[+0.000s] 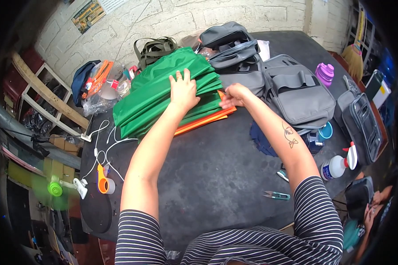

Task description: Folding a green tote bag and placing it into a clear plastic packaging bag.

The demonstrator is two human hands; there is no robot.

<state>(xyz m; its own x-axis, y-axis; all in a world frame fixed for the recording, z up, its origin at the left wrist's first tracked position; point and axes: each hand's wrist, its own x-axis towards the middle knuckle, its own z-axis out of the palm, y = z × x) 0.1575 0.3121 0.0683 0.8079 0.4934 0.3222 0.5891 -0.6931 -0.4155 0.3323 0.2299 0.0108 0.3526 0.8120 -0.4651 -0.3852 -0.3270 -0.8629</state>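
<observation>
A pile of folded green fabric (163, 84), thick with layers, lies at the far middle of the dark table. Orange fabric (208, 119) shows from under its near right edge. My left hand (184, 92) rests open on top of the green layers, fingers spread and palm down. At the pile's right edge, close to a corner of the orange fabric, is my right hand (234, 96). Its fingers point toward the pile and are smeared by motion, so whether they grip anything is unclear.
Grey bags (296, 90) crowd the table's back right, near a purple bottle (324, 74). A spray bottle (336, 168) and thread snips (277, 195) lie nearer. A tape dispenser (105, 183) and white cable (102, 152) are left. Another person's hands (372, 210) show at lower right.
</observation>
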